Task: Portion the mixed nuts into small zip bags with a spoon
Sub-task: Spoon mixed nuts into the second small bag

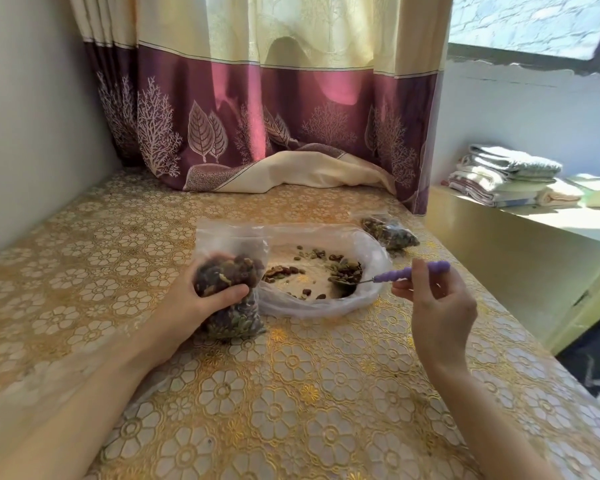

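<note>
My left hand (pixel 201 299) grips a small zip bag (pixel 231 289) that stands upright on the table, its clear open top above my fingers and its lower part full of mixed nuts. Right of it lies a large clear bag (pixel 371 296), spread open, with loose nuts (pixel 312 268) scattered inside. My right hand (pixel 437 303) pinches the purple handle of a spoon (pixel 409 273). The spoon's bowl, heaped with nuts, sits low inside the large bag at its right side. A second small zip bag (pixel 390 232), filled with nuts, lies on the table behind the large bag.
The table (pixel 291 393) has a gold floral cover. A purple and cream curtain (pixel 274 133) drapes onto its far edge. A wall runs along the left. Folded towels (pixel 506 174) are stacked on a ledge past the table's right edge.
</note>
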